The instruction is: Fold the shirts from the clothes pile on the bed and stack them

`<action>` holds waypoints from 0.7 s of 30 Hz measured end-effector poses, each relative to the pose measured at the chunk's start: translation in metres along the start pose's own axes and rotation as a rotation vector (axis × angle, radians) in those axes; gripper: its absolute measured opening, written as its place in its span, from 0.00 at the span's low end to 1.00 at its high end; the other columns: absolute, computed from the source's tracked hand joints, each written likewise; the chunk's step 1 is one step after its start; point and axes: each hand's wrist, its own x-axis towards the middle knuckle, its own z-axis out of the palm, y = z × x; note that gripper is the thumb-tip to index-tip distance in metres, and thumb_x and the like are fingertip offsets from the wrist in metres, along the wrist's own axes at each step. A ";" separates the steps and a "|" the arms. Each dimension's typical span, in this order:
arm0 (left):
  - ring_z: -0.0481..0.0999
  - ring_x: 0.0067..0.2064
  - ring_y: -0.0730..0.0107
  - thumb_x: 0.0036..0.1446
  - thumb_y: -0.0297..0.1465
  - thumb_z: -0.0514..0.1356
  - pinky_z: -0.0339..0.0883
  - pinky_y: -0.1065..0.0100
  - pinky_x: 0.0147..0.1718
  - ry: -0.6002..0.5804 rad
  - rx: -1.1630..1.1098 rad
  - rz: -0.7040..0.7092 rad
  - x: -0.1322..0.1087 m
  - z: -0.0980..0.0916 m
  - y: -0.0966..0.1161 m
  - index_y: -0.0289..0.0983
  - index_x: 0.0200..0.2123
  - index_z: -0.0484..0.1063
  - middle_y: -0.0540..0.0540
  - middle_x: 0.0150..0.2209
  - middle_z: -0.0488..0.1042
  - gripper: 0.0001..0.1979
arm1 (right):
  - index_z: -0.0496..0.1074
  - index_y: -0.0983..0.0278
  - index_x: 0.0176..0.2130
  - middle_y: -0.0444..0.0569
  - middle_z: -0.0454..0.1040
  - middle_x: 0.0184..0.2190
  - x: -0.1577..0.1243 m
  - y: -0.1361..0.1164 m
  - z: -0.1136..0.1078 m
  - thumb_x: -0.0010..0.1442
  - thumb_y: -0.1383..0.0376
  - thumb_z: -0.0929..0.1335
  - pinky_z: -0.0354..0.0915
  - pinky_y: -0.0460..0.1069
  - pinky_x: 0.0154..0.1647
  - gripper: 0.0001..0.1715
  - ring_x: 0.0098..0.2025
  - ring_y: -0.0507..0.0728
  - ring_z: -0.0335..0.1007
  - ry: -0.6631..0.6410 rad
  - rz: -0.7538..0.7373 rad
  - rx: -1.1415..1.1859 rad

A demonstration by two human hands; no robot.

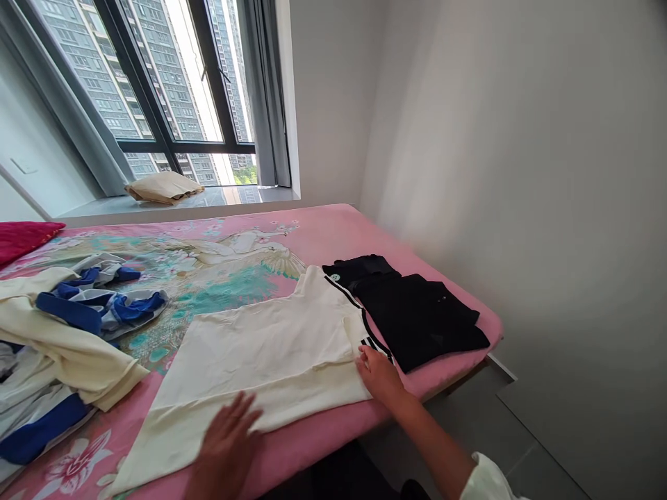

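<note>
A cream-coloured shirt (260,347) with black striped trim lies flat along the near edge of the bed, its near side folded over lengthwise. My right hand (381,376) is at the trimmed end of the shirt, fingers bent and closed on the cloth by the black stripes. Over the shirt's near edge is my left hand (226,441), its fingers stretched out and slightly blurred; whether it touches the cloth is hard to tell. Just beyond the striped trim lie folded black garments (411,312).
A heap of cream, blue and grey clothes (99,305) lies at the left of the pink patterned bedspread (323,229). A red cushion (26,239) is behind it. On the windowsill sits a beige folded bundle (164,187). A bare wall (521,173) stands to the right.
</note>
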 end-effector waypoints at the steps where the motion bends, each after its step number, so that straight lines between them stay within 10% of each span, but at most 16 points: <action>1: 0.65 0.59 0.59 0.57 0.33 0.52 0.63 0.54 0.56 -0.031 -0.035 0.107 0.010 0.009 0.022 0.47 0.44 0.75 0.48 0.54 0.71 0.15 | 0.68 0.66 0.47 0.55 0.75 0.40 0.010 -0.005 0.001 0.59 0.59 0.61 0.62 0.56 0.47 0.19 0.44 0.61 0.69 -0.053 0.072 0.082; 6: 0.64 0.60 0.62 0.59 0.27 0.49 0.63 0.55 0.58 -0.230 -0.223 0.327 0.053 0.025 0.108 0.46 0.49 0.71 0.47 0.56 0.70 0.19 | 0.62 0.61 0.51 0.51 0.75 0.42 0.042 -0.027 -0.002 0.64 0.52 0.52 0.67 0.48 0.28 0.25 0.33 0.54 0.74 -0.198 0.097 0.466; 10: 0.64 0.60 0.62 0.57 0.24 0.49 0.62 0.52 0.58 -0.294 -0.282 0.333 0.074 0.032 0.129 0.43 0.50 0.71 0.45 0.56 0.70 0.20 | 0.57 0.62 0.54 0.54 0.73 0.46 0.038 -0.031 -0.003 0.61 0.52 0.59 0.68 0.49 0.31 0.26 0.38 0.56 0.73 -0.027 0.057 0.880; 16: 0.54 0.65 0.56 0.60 0.33 0.50 0.37 0.40 0.63 -0.255 -0.118 0.226 0.088 0.063 0.110 0.45 0.61 0.57 0.44 0.63 0.58 0.25 | 0.66 0.64 0.54 0.55 0.65 0.57 -0.008 0.004 0.020 0.63 0.54 0.58 0.47 0.60 0.64 0.26 0.61 0.61 0.56 -0.098 -0.390 0.040; 21: 0.44 0.67 0.49 0.51 0.50 0.56 0.26 0.43 0.62 -0.115 0.013 0.047 0.085 0.077 0.094 0.44 0.64 0.48 0.40 0.67 0.45 0.40 | 0.50 0.72 0.64 0.58 0.42 0.66 -0.026 0.028 0.021 0.61 0.44 0.57 0.29 0.64 0.66 0.45 0.68 0.66 0.35 -0.106 -0.216 -0.470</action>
